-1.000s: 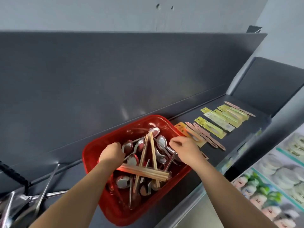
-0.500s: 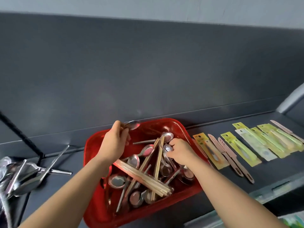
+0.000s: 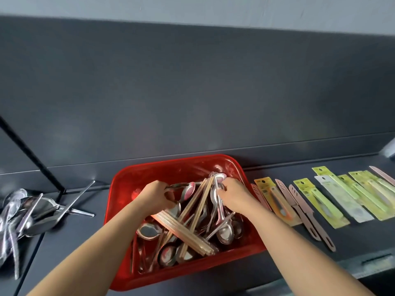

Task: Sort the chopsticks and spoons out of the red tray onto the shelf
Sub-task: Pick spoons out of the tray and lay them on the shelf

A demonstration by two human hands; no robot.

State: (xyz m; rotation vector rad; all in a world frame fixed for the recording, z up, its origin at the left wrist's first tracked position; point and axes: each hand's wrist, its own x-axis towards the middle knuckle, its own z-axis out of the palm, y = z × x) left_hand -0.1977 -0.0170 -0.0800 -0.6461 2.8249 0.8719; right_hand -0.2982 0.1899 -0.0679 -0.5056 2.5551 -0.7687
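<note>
Background: dark grey back panel [image 3: 192, 92] behind a dark grey shelf [image 3: 74, 242]; pale wall strip above.
Tray position: red tray [image 3: 192, 272] sits on the shelf at centre, its far edge close to the back panel.
Tray contents: loose steel spoons [image 3: 224, 231] heaped with wooden chopsticks [image 3: 183, 229]; one bundle lies slantwise across the spoons, and further sticks lean up towards the far rim.
Left hand: left hand [image 3: 154, 197] is over the tray's left half, fingers curled round the handle of a single spoon [image 3: 183, 189] whose bowl points right, lifted above the heap.
Right hand: right hand [image 3: 233, 195] is over the tray's right half, fingers bent and pinching a cluster of spoon handles [image 3: 215, 195]; the count cannot be read.
Sorted pile: metal spoon pile [image 3: 25, 214] lies on the shelf well left of the tray, beyond a thin black divider rod [image 3: 32, 154].
Right of tray: row of carded knife packs [image 3: 320, 201] in yellow and green, with pink knives [image 3: 303, 210] lying between them, flat on the shelf.
</note>
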